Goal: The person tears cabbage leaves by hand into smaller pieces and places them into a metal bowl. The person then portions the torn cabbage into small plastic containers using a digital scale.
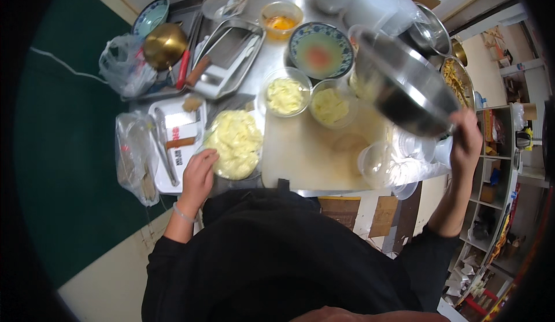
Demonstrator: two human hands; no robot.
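My right hand (pixel 467 136) grips the rim of a large stainless steel bowl (pixel 407 81), which is tilted and blurred over the right of the table. My left hand (pixel 200 170) rests with its fingertips at the edge of a flat round mass of pale yellow food (pixel 235 144), which looks wrapped in clear film or a bag. Two clear plastic tubs (pixel 288 92) (pixel 333 105) holding similar pale yellow pieces stand near the back edge of a cutting board (pixel 303 157). Behind them is a blue-patterned bowl (pixel 321 51) of cloudy liquid with something reddish in it.
Stacked clear lids or tubs (pixel 376 163) lie at the board's right. A metal tray (pixel 217 88) holds a slicer at the back left. A white tray (pixel 177 176) with a knife lies left, beside a plastic bag (pixel 136 157). An orange-filled tub (pixel 281 22) stands at the back.
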